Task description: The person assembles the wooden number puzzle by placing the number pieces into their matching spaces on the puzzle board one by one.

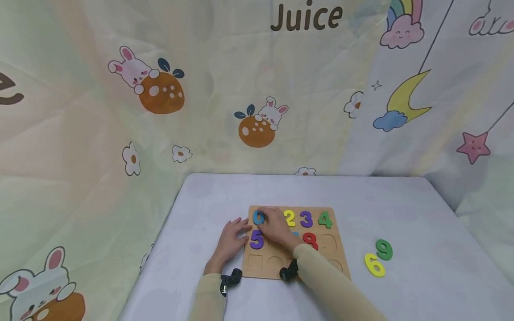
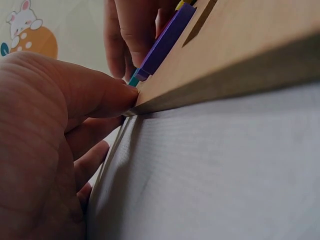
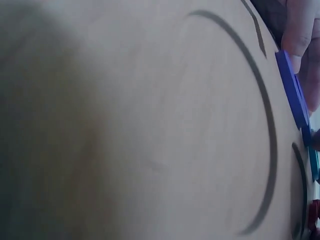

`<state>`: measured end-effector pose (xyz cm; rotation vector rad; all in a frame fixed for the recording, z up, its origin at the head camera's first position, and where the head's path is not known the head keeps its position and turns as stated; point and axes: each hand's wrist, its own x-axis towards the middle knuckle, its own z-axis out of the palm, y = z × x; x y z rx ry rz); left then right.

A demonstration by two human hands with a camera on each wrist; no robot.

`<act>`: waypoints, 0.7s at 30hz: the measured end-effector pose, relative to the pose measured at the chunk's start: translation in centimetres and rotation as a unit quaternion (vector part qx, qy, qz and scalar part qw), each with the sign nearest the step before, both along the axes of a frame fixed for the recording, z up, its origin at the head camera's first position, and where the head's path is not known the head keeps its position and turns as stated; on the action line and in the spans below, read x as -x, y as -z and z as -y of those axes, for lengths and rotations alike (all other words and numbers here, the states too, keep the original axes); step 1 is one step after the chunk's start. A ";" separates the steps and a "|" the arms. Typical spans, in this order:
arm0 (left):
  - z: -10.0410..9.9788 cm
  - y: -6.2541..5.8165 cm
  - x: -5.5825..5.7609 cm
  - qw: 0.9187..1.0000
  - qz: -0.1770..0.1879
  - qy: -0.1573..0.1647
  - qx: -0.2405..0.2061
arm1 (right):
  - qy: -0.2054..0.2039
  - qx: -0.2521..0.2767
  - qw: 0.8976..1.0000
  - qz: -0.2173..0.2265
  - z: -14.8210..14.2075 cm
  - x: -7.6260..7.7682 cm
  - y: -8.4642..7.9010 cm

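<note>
A wooden number board (image 1: 297, 273) lies on the table. My right hand (image 1: 277, 225) reaches over its upper left, with finger and thumb gripping the blue 0 (image 1: 255, 218) from above and below. Beside that hand lies the purple 5 (image 1: 257, 240), seen edge-on in the left wrist view (image 2: 167, 44). My left hand (image 1: 230, 243) rests at the board's left edge, its thumb (image 2: 107, 95) touching the rim. A yellow 2 (image 1: 289, 218), purple 3 (image 1: 306, 219), green 4 (image 1: 325, 220) and red 8 (image 1: 310, 240) sit on the board; a blue piece is mostly hidden by my right hand.
To the right of the board, a green 9 (image 1: 384, 249) and a yellow 6 (image 1: 375, 265) lie loose on the white tablecloth (image 1: 425, 285). Outlined recesses (image 1: 329, 243) show on the board's right side and bottom row. A printed curtain (image 1: 217, 58) hangs behind the table.
</note>
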<state>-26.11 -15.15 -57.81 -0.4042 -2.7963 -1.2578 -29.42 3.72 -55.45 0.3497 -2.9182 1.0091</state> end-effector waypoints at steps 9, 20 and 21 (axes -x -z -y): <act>-0.1 -0.2 -0.1 1.000 0.001 0.001 0.001 | 0.007 0.023 1.000 0.015 -0.5 0.1 0.1; -0.1 -0.3 -0.1 1.000 -0.002 0.000 0.007 | 0.004 0.017 1.000 0.018 -0.5 0.0 -0.2; -0.1 -0.3 -0.1 1.000 -0.001 0.000 0.007 | 0.003 0.018 1.000 0.020 -0.5 -0.1 -0.2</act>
